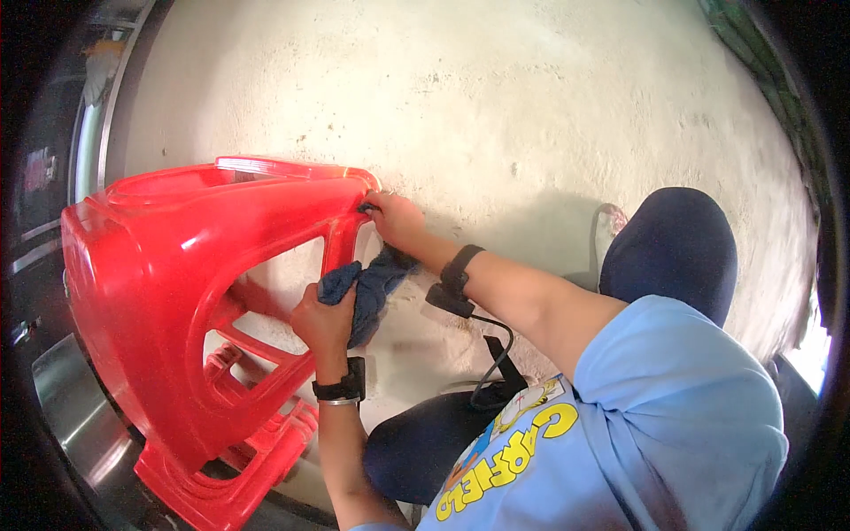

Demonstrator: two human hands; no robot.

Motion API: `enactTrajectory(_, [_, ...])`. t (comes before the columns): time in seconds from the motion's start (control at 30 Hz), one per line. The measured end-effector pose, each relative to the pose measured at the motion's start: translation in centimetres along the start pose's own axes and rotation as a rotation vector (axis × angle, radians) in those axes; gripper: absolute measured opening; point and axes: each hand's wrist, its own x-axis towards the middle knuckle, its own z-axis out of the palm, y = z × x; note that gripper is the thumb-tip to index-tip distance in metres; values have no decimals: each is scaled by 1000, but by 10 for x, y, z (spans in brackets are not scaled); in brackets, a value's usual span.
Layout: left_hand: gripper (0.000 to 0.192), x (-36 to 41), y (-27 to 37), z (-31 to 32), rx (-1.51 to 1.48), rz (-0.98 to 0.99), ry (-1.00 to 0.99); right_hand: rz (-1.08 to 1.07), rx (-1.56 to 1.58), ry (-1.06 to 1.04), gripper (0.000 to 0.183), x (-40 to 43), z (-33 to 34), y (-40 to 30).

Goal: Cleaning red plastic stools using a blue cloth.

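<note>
A red plastic stool (166, 265) with large cut-out openings lies tipped on its side to the left. My right hand (398, 218) is at the end of one of its legs, fingers closed on a dark scrap that looks like part of the dark blue cloth (372, 299). Below it, my left hand (325, 322) grips the bunched cloth beside the stool's cross-brace. The cloth's slack hangs between both hands, and the right wrist partly covers it.
Pale, worn concrete (465, 119) spreads behind the stool. A shiny metal surface (83, 405) stands at lower left. My dark-trousered knees (671, 252) are bent close by. A cable (510, 338) runs from the right wrist's black strap (458, 282). Green fabric (750, 46) hangs at upper right.
</note>
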Motion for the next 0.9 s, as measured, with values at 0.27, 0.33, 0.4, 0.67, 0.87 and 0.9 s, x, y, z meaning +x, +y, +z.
enactTrajectory(0.27, [44, -2, 1, -2, -66, 31, 11, 199, -58, 169, 18, 16, 1, -19])
enactTrajectory(0.33, [43, -1, -4, 0, -49, 15, 22, 58, -23, 73, 17, 3, 0, -40])
enactTrajectory(0.4, [43, -3, -6, 3, -77, 10, 39, -28, 9, 66, 17, -4, -5, -57])
enactTrajectory(0.67, [43, 0, -13, 2, -75, 34, 49, -551, 189, 206, 17, -26, -17, -94])
enactTrajectory(0.87, [41, 2, -6, 11, -100, 136, 178, -113, -71, 31, 23, -2, -11, -5])
enactTrajectory(0.9, [41, 3, -8, 12, -69, 124, 177, -115, -70, 35, 23, -4, -14, -3])
